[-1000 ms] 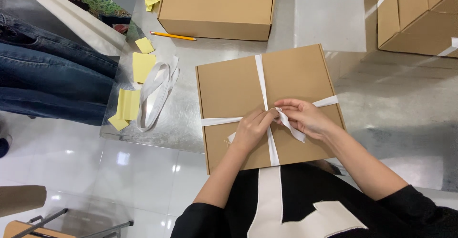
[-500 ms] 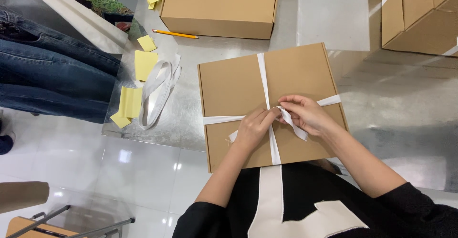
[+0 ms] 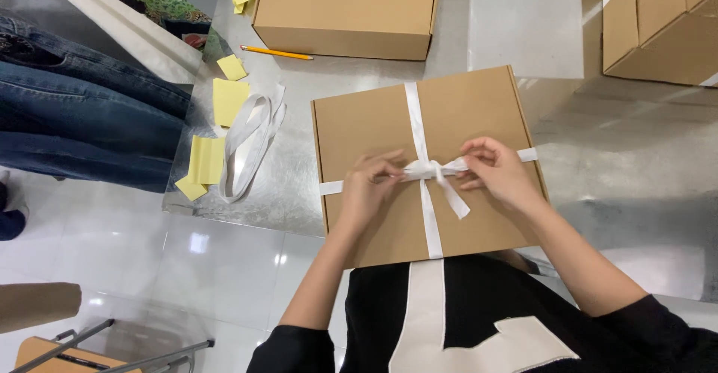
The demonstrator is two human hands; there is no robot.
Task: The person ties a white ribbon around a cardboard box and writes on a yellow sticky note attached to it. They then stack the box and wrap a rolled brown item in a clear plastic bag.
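Note:
A flat brown cardboard box (image 3: 366,126) lies on the metal table in front of me, with a white ribbon (image 3: 413,115) crossed over its lid. My left hand (image 3: 372,187) pinches the ribbon at the left of the knot (image 3: 430,170). On the other side of the knot, my right hand (image 3: 497,173) grips a ribbon loop. A loose ribbon tail (image 3: 454,199) hangs toward me from the knot.
A second closed cardboard box (image 3: 348,7) sits at the back, with a yellow pencil (image 3: 277,52) beside it. More boxes (image 3: 662,22) stand at the far right. Yellow paper notes (image 3: 224,100) and a spare ribbon loop (image 3: 250,145) lie left. A person in jeans (image 3: 82,119) stands at the left.
Both hands have moved apart along the ribbon, pulling the knot tight at the crossing. The box sits a little higher in view.

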